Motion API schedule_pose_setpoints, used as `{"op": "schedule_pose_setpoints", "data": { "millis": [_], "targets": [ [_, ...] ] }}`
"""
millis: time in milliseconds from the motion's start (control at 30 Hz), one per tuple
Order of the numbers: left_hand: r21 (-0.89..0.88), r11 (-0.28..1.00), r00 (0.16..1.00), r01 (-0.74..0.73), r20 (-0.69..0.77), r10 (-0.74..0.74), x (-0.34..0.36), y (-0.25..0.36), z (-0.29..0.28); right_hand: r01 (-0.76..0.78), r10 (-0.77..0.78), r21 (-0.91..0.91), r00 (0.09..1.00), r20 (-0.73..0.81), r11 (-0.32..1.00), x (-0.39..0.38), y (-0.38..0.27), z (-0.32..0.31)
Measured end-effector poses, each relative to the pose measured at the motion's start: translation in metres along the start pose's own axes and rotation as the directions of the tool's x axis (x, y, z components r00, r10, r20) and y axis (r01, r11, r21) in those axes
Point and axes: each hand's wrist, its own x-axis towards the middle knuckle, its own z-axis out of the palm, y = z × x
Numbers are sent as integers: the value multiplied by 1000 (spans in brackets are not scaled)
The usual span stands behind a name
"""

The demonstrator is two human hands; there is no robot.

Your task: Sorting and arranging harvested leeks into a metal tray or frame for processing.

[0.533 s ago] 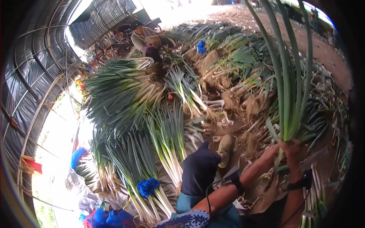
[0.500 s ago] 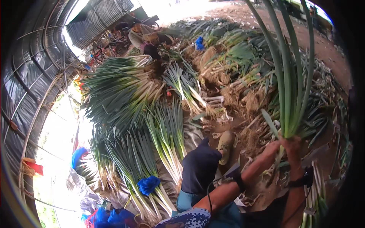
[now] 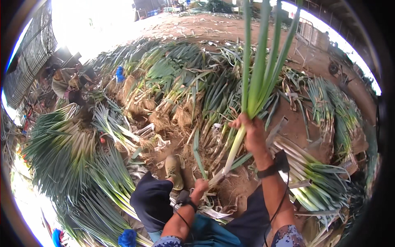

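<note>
My right hand [image 3: 252, 132] is closed around a large green onion [image 3: 235, 151], gripping it where the white shank turns green. Its long leaves rise to the top of the view, and its shank slants down toward my left hand [image 3: 200, 186]. That hand is closed beside the root end, with a loose green outer leaf [image 3: 198, 154] standing up from it. The fingertips of my left hand are partly hidden. To the right of my right forearm lies a bundle of trimmed green onions [image 3: 306, 175], next to a metal bar [image 3: 276, 131].
A broad heap of untrimmed green onions [image 3: 173, 68] spreads ahead. Cleaned ones [image 3: 61, 144] are piled at left, near another person [image 3: 66, 82]. More bundles [image 3: 329, 111] lie at far right. My shoe [image 3: 173, 171] rests among scraps, and a blue bundle of ties [image 3: 127, 237] sits lower left.
The view has swung to the right. My hands, close together before, are now apart: the left is down by the root end, the right still holds the green onion higher up.
</note>
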Motion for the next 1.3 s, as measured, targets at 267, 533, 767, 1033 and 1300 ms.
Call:
{"op": "schedule_pose_setpoints", "data": {
  "millis": [267,533,767,1033,1300],
  "targets": [
    [-522,548,732,-654,-253,632,-87,130,-68,-104,217,494,960,-178,863,22,2,-49],
    [-637,627,531,-448,374,760,-138,179,-81,-80,190,409,953,-236,909,4,9,-53],
    [-19,566,566,-824,25,824,-122,87,-40,-66,217,314,852,-476,947,37,10,-99],
    [153,684,682,-714,-68,728,-77,-35,10,-85,106,65,855,-507,994,45,23,-91],
    [728,566,778,-387,-72,625,-111,-31,-24,79,-87,-39,797,-597,996,44,-2,-122]
  ]
}}
